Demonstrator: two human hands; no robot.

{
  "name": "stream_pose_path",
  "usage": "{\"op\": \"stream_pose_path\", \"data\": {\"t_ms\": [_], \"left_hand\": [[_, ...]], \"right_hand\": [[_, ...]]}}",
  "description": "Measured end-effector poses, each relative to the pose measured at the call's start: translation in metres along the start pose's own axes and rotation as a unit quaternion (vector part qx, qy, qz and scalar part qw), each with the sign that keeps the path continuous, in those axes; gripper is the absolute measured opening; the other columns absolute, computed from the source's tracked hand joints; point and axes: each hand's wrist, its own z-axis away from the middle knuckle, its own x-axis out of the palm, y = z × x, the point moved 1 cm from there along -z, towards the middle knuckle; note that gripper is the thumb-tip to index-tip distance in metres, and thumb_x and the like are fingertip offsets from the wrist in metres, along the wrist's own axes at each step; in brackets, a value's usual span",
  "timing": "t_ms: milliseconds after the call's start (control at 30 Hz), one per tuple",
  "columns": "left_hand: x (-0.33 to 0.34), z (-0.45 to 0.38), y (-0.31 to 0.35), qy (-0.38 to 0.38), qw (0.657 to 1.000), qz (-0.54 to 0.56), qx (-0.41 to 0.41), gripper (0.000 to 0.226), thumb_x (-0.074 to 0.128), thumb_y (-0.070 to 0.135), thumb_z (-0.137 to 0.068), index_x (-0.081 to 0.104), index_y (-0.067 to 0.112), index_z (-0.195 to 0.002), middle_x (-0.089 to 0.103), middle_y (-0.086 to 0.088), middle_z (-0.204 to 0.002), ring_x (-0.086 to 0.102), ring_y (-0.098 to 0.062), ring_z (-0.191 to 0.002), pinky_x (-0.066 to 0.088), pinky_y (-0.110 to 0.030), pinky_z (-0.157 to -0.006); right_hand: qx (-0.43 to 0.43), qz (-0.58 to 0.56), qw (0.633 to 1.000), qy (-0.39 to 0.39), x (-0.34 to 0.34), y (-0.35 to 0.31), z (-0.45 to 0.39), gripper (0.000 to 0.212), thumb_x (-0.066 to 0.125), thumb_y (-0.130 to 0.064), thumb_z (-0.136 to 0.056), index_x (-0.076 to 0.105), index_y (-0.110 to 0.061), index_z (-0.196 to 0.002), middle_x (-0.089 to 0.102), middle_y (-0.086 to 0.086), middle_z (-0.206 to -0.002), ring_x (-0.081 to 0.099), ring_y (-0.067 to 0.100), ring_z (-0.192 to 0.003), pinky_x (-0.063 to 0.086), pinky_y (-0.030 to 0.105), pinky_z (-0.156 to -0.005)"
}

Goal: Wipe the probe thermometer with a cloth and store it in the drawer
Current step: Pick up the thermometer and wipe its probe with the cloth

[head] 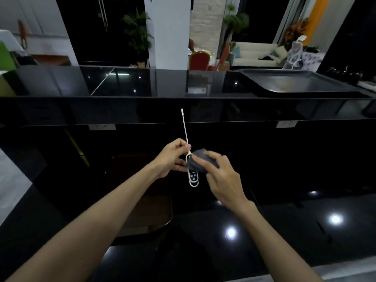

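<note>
The probe thermometer (193,177) has a white body with dark buttons and a long thin metal probe pointing up and away from me. My left hand (173,157) pinches it where the probe meets the body and holds it above the black counter. My right hand (221,178) presses a bunched grey cloth (200,161) against the upper part of the thermometer's body. The cloth hides part of that body. No drawer is recognisable in the head view.
A glossy black counter (284,231) lies below my arms, with a raised black ledge (142,84) behind it. A large dark baking tray (301,81) rests on the ledge at the right. A brown recessed area (142,200) sits under my left forearm.
</note>
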Motion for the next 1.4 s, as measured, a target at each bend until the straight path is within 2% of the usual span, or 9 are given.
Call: {"op": "stream_pose_path", "data": {"t_ms": [167,233,367,500,667,867,1000,1200,1400], "left_hand": [[0.007,-0.001,0.01,0.004,1.0,-0.002,0.011,0.016,0.052,0.028,-0.099,0.052,0.016,-0.089,0.059,-0.008,-0.09,0.064,-0.024,-0.074,0.058,-0.035,-0.06],[0.001,-0.002,0.014,0.016,1.0,0.012,0.008,0.016,0.052,0.027,-0.099,0.051,0.017,-0.086,0.058,-0.01,-0.091,0.063,-0.028,-0.07,0.057,-0.037,-0.062],[-0.009,-0.002,0.016,0.02,0.999,0.029,0.002,0.013,0.052,0.024,-0.099,0.051,0.015,-0.09,0.059,-0.013,-0.094,0.063,-0.04,-0.086,0.059,-0.043,-0.068],[-0.007,0.0,0.015,-0.01,1.0,0.009,-0.001,0.013,0.053,0.029,-0.098,0.052,0.017,-0.092,0.062,-0.004,-0.086,0.066,-0.022,-0.068,0.059,-0.033,-0.058],[-0.007,-0.004,0.014,0.01,1.0,0.013,0.009,0.014,0.054,0.03,-0.098,0.055,0.018,-0.091,0.062,-0.003,-0.086,0.064,-0.02,-0.071,0.058,-0.032,-0.059],[-0.012,-0.004,0.008,0.036,0.998,0.051,-0.004,0.013,0.054,0.028,-0.098,0.056,0.014,-0.098,0.065,-0.013,-0.1,0.068,-0.027,-0.072,0.061,-0.035,-0.061],[-0.01,-0.001,0.006,0.019,0.999,0.03,-0.005,0.015,0.053,0.029,-0.098,0.055,0.014,-0.1,0.071,-0.008,-0.1,0.068,-0.022,-0.07,0.06,-0.033,-0.061],[-0.003,-0.003,0.009,0.025,1.0,0.019,-0.004,0.014,0.053,0.029,-0.098,0.056,0.016,-0.096,0.064,-0.009,-0.095,0.064,-0.022,-0.08,0.057,-0.034,-0.064],[-0.02,-0.001,0.007,0.037,0.997,0.062,-0.012,0.015,0.054,0.028,-0.098,0.057,0.015,-0.103,0.074,-0.012,-0.103,0.069,-0.031,-0.084,0.061,-0.034,-0.065]], "right_hand": [[0.016,0.017,0.999,-0.022,0.013,-0.007,-0.003,0.062,0.046,-0.016,-0.088,0.037,-0.037,-0.145,0.044,0.002,-0.137,0.049,0.018,-0.103,0.056,0.026,-0.06],[0.023,0.001,0.999,-0.031,0.017,-0.007,0.017,0.067,0.052,-0.011,-0.083,0.039,-0.038,-0.144,0.046,0.002,-0.134,0.051,0.019,-0.101,0.054,0.023,-0.058],[-0.034,-0.016,0.999,-0.037,0.013,-0.001,0.038,0.063,0.049,-0.013,-0.078,0.049,-0.04,-0.136,0.054,0.0,-0.127,0.058,0.018,-0.098,0.057,0.028,-0.059],[0.026,-0.07,0.996,0.052,0.004,-0.002,-0.001,0.062,0.045,-0.016,-0.081,0.048,-0.04,-0.137,0.05,-0.003,-0.129,0.054,0.014,-0.109,0.053,0.024,-0.079],[0.009,-0.04,0.999,-0.009,0.02,-0.015,-0.017,0.059,0.04,-0.022,-0.087,0.04,-0.037,-0.143,0.041,0.006,-0.139,0.047,0.021,-0.119,0.059,0.032,-0.071],[-0.01,-0.04,0.998,-0.054,0.02,-0.005,0.022,0.063,0.055,-0.016,-0.078,0.05,-0.04,-0.136,0.05,0.003,-0.13,0.059,0.016,-0.105,0.052,0.018,-0.061],[0.0,-0.044,0.999,-0.007,0.009,0.003,0.003,0.058,0.049,-0.02,-0.08,0.052,-0.04,-0.134,0.052,-0.001,-0.128,0.057,0.013,-0.107,0.053,0.019,-0.069],[0.008,-0.046,0.999,-0.026,0.025,-0.011,-0.016,0.061,0.049,-0.018,-0.087,0.038,-0.039,-0.144,0.037,0.005,-0.143,0.045,0.021,-0.122,0.059,0.032,-0.074],[-0.054,-0.017,0.994,-0.091,0.022,-0.001,0.031,0.058,0.047,-0.022,-0.082,0.047,-0.041,-0.137,0.05,0.005,-0.137,0.057,0.022,-0.111,0.06,0.035,-0.064]]}}
